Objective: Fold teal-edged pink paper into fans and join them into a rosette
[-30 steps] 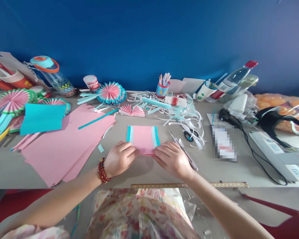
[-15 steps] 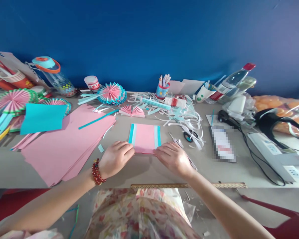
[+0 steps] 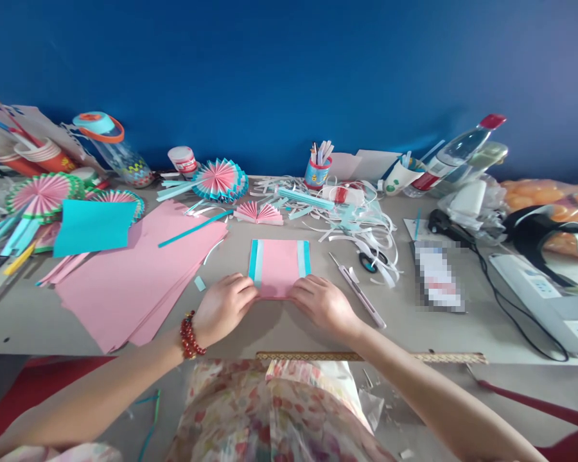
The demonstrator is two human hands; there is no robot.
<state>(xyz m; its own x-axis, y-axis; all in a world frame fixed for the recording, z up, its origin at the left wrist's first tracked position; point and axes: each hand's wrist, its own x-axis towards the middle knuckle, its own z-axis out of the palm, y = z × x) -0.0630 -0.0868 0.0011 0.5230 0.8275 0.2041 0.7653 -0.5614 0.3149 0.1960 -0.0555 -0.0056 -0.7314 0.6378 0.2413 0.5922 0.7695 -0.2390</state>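
Observation:
A pink sheet of paper (image 3: 279,263) with blue and pale blue bands along both sides lies flat on the table in front of me. My left hand (image 3: 227,303) grips its near left corner, fingers closed. At the near right corner, my right hand (image 3: 325,307) has its fingers closed on the same edge, which looks folded in a narrow strip. The fingertips hide the two near corners. Beyond the sheet lies a small pink pleated fan (image 3: 257,213). A slim craft knife (image 3: 361,295) rests just right of my right hand.
Pink sheets (image 3: 139,276) and a teal sheet (image 3: 94,226) lie at left, near finished paper rosettes (image 3: 220,181). Paper shreds (image 3: 347,224) and black-handled scissors (image 3: 373,261) are right of centre. A phone (image 3: 438,276) and a power strip (image 3: 530,298) lie farther right.
My right hand has shifted slightly left along the near edge of the paper. The left hand stays at its corner. The view has turned slightly.

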